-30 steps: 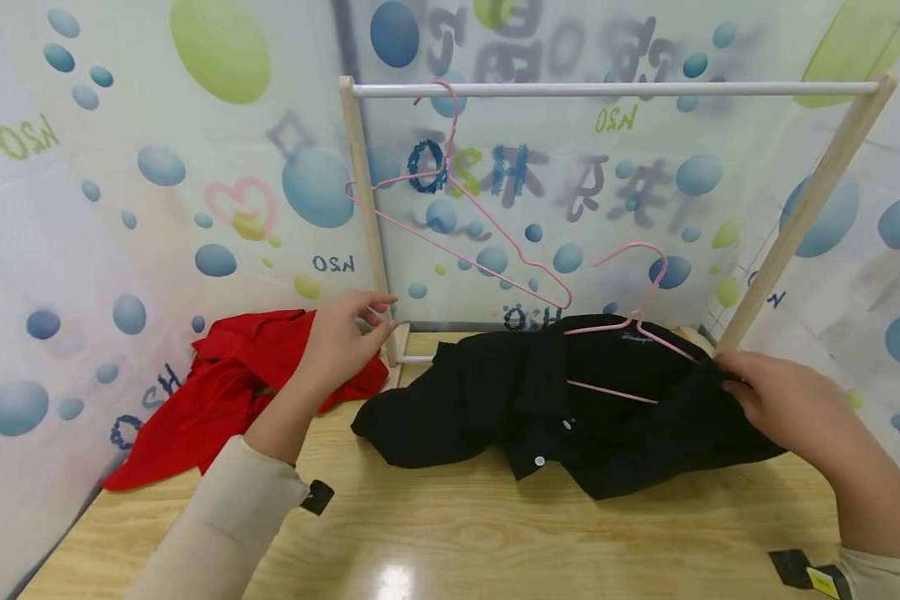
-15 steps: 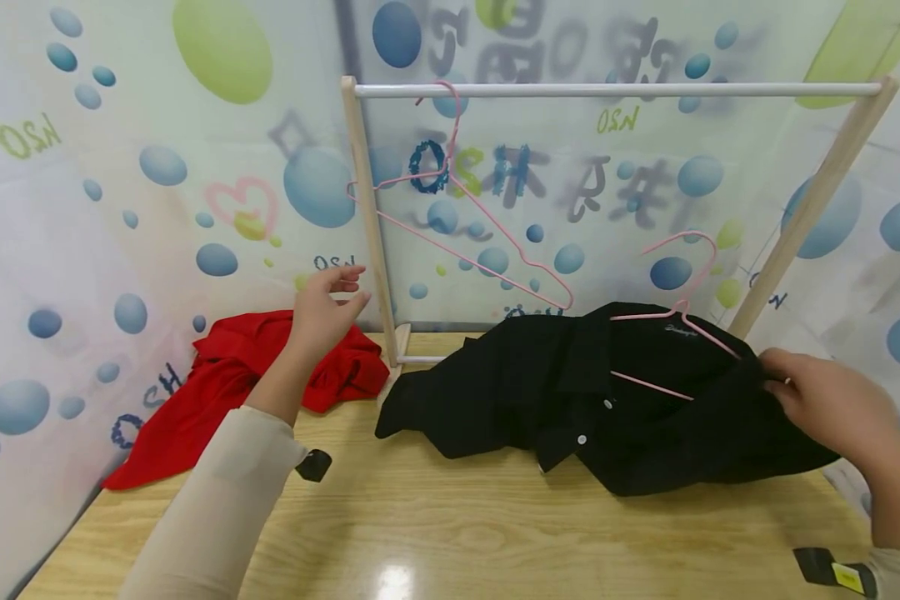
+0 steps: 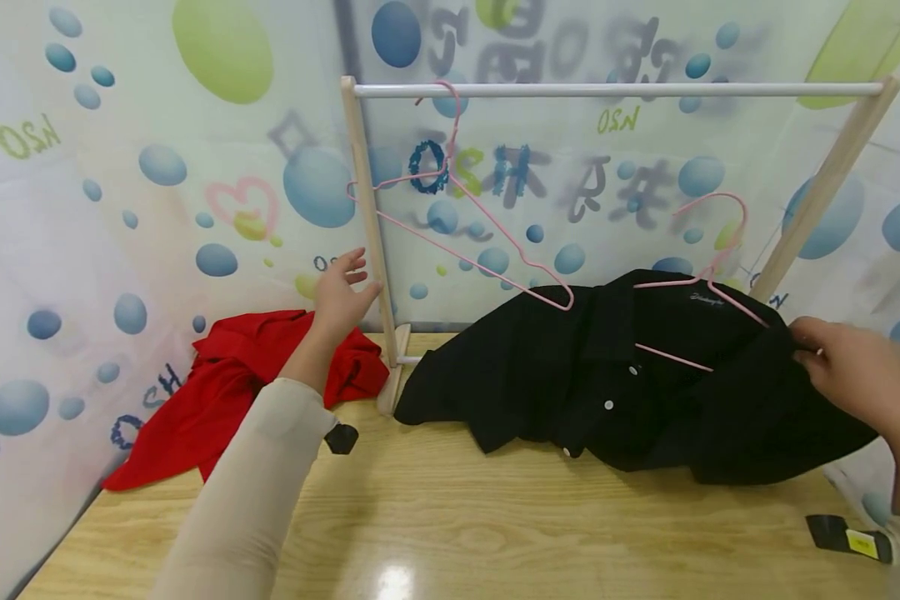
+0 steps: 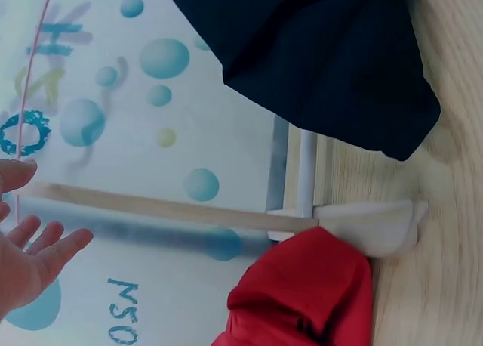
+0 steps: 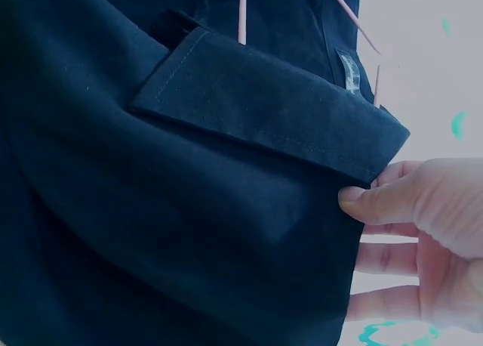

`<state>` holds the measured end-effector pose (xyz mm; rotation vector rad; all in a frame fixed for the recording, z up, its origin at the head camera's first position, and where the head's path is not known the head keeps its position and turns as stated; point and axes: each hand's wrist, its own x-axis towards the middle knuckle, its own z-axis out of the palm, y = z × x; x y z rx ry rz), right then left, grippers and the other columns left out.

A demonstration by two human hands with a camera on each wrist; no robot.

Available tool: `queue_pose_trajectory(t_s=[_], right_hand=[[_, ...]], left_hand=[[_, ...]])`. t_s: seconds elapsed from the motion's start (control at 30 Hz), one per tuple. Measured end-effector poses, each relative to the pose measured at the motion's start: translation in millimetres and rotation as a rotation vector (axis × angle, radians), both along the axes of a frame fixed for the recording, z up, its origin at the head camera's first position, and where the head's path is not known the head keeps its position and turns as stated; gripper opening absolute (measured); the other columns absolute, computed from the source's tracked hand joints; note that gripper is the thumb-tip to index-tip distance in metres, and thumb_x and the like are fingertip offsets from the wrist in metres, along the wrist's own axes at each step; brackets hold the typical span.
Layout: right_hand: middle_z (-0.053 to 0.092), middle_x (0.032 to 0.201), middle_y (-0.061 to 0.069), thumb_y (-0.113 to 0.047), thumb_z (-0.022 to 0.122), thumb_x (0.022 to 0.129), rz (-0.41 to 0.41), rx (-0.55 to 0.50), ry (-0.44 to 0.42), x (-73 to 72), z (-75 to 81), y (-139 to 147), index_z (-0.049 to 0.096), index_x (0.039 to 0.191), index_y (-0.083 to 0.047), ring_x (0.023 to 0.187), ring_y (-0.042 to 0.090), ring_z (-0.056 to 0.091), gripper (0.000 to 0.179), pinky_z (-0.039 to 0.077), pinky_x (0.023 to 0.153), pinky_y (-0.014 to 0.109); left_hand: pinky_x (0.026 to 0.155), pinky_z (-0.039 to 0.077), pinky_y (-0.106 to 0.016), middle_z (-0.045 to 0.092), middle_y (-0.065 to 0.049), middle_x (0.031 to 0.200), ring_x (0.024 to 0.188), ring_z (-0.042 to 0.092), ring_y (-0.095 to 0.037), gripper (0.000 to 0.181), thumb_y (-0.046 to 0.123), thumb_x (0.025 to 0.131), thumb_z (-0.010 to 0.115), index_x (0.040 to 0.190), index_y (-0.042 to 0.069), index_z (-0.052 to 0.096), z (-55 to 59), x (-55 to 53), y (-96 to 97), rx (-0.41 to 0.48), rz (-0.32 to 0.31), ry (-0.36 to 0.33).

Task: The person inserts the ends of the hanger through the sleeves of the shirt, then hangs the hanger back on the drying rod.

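Note:
A black shirt [image 3: 525, 367] with white buttons hangs spread on a pink hanger [image 3: 708, 271], whose hook sticks up free below the rack's bar. My right hand [image 3: 855, 358] pinches the shirt at its right shoulder by the collar; in the right wrist view the thumb lies over the cloth at the collar flap [image 5: 272, 108]. My left hand [image 3: 341, 296] holds nothing, its fingers parted beside the rack's left post. In the left wrist view the left hand [image 4: 30, 248] shows near the post, apart from the black sleeve [image 4: 332, 74].
A clothes rack with a white top bar [image 3: 615, 90] and wooden posts stands at the back. An empty pink hanger [image 3: 487, 271] hangs from its left end. A red garment [image 3: 232, 383] lies crumpled on the wooden table [image 3: 495, 525] at left. A printed curtain [image 3: 157, 108] hangs behind.
My right hand has carried the black shirt and its hanger rightward and upward. The left hand has risen beside the left post, still holding nothing.

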<state>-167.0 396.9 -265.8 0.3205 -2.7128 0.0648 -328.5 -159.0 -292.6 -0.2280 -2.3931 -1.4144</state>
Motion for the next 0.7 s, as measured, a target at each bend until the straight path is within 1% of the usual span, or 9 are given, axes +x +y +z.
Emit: queue_pose_trajectory(t_s=[0.07, 0.2, 0.33, 0.43, 0.47, 0.53, 0.6, 0.7], right_hand=[[0.054, 0.065, 0.010, 0.015, 0.061, 0.080, -0.011, -0.003, 0.012, -2.7, 4.0, 0, 0.053, 0.088, 0.008, 0.053, 0.023, 0.048, 0.014, 0.044, 0.050, 0.046], [0.055, 0.066, 0.014, 0.015, 0.060, 0.080, -0.032, -0.009, 0.028, -6.5, 12.4, 0, 0.052, 0.092, 0.010, 0.053, 0.025, 0.048, 0.015, 0.044, 0.052, 0.051], [0.055, 0.067, 0.018, 0.015, 0.059, 0.081, -0.036, -0.022, 0.042, -10.7, 21.2, 1, 0.051, 0.093, 0.010, 0.054, 0.027, 0.047, 0.015, 0.045, 0.054, 0.054], [0.054, 0.067, 0.021, 0.015, 0.058, 0.082, -0.041, -0.031, 0.054, -13.7, 28.5, 3, 0.050, 0.093, 0.010, 0.053, 0.027, 0.047, 0.014, 0.045, 0.052, 0.053], [0.055, 0.068, 0.023, 0.016, 0.056, 0.083, -0.047, -0.025, 0.068, -14.9, 30.3, 4, 0.049, 0.092, 0.010, 0.052, 0.027, 0.047, 0.013, 0.045, 0.051, 0.051], [0.055, 0.071, 0.030, 0.016, 0.056, 0.082, -0.054, -0.023, 0.097, -16.3, 35.9, 5, 0.049, 0.092, 0.011, 0.051, 0.030, 0.049, 0.013, 0.044, 0.051, 0.052], [0.055, 0.076, 0.036, 0.016, 0.055, 0.082, -0.054, -0.024, 0.137, -17.9, 41.6, 5, 0.049, 0.093, 0.012, 0.052, 0.035, 0.051, 0.014, 0.044, 0.053, 0.056], [0.054, 0.077, 0.039, 0.017, 0.057, 0.078, -0.033, -0.050, 0.222, -20.3, 51.5, 5, 0.049, 0.091, 0.014, 0.055, 0.044, 0.053, 0.015, 0.042, 0.054, 0.057]], left_hand=[[0.099, 0.046, -0.046, 0.046, -0.017, 0.144, 0.127, 0.050, -0.034, 0.063, 0.012, 0.093, 0.065, 0.150, 0.009, 0.037, -0.6, -4.6, 3.8, 0.012, -0.006, -0.017], [0.097, 0.048, -0.045, 0.046, -0.017, 0.143, 0.125, 0.051, -0.034, 0.063, 0.013, 0.094, 0.064, 0.151, 0.008, 0.035, -1.1, -11.0, 11.2, 0.018, 0.010, -0.030], [0.095, 0.049, -0.045, 0.049, -0.018, 0.139, 0.121, 0.054, -0.033, 0.057, 0.010, 0.097, 0.059, 0.149, 0.008, 0.037, -0.9, -13.3, 15.3, 0.013, 0.039, -0.019], [0.094, 0.050, -0.046, 0.050, -0.018, 0.136, 0.118, 0.054, -0.033, 0.052, 0.008, 0.098, 0.056, 0.147, 0.008, 0.038, -0.8, -14.8, 15.9, -0.025, 0.045, -0.005], [0.094, 0.050, -0.046, 0.050, -0.018, 0.136, 0.118, 0.053, -0.033, 0.051, 0.008, 0.099, 0.055, 0.147, 0.008, 0.038, -0.8, -15.4, 15.8, -0.043, 0.043, -0.003], [0.094, 0.050, -0.046, 0.050, -0.018, 0.136, 0.117, 0.053, -0.033, 0.050, 0.008, 0.099, 0.053, 0.147, 0.008, 0.038, -0.7, -16.6, 15.8, -0.082, 0.038, 0.003], [0.094, 0.050, -0.047, 0.050, -0.018, 0.135, 0.115, 0.052, -0.033, 0.050, 0.008, 0.099, 0.053, 0.146, 0.008, 0.037, -0.4, -17.3, 15.8, -0.111, 0.035, 0.005], [0.093, 0.050, -0.048, 0.050, -0.019, 0.134, 0.114, 0.053, -0.034, 0.050, 0.007, 0.099, 0.053, 0.146, 0.007, 0.036, 0.0, -17.7, 16.3, -0.137, 0.039, 0.007]])
